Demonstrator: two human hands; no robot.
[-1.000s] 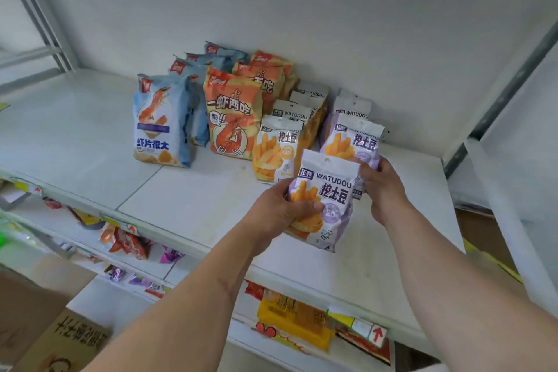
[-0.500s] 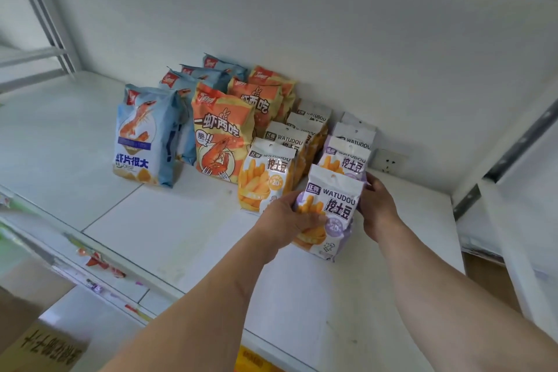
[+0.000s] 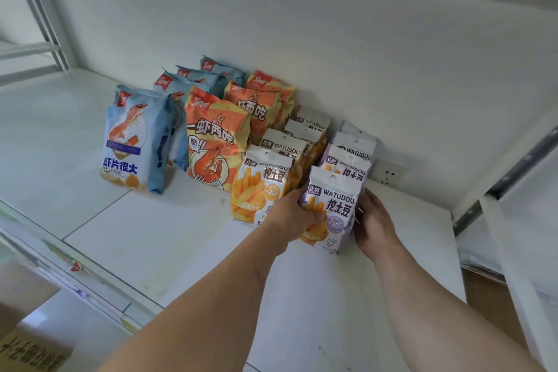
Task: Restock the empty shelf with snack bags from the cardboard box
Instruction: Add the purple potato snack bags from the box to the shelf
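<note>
A purple bag (image 3: 332, 208) of potato sticks is held upright between both hands, its base on or just above the shelf (image 3: 151, 235); which cannot be told. It is kept at the front of the purple row (image 3: 351, 151), toward the right end of the shelf. The left hand (image 3: 291, 219) is wrapped over the lower left part of the bag, with the thumb across the printed face and the other fingers hidden behind it. The right hand (image 3: 373, 225) is placed against the right edge, fingers curled round that side; their tips are hidden. A two-sided hold is judged to be used because the soft, air-filled pack would otherwise tip or slide.

The stock is arranged in four rows running from the back wall (image 3: 332, 39) toward the front edge, each bag facing forward so that the label is readable. The yellow row (image 3: 262, 187) of potato sticks is set just beside the purple row, touching it at the left hand. The orange prawn bags (image 3: 216, 142) and the blue prawn bags (image 3: 136, 139) are stood further left. The bags are leaned slightly back on those behind, which serves as support.

A wall socket (image 3: 389, 172) is seen behind the purple row. The cardboard box (image 3: 27, 350) is visible below the shelf at the lower left corner of the view. Much of the shelf is not yet filled.
</note>
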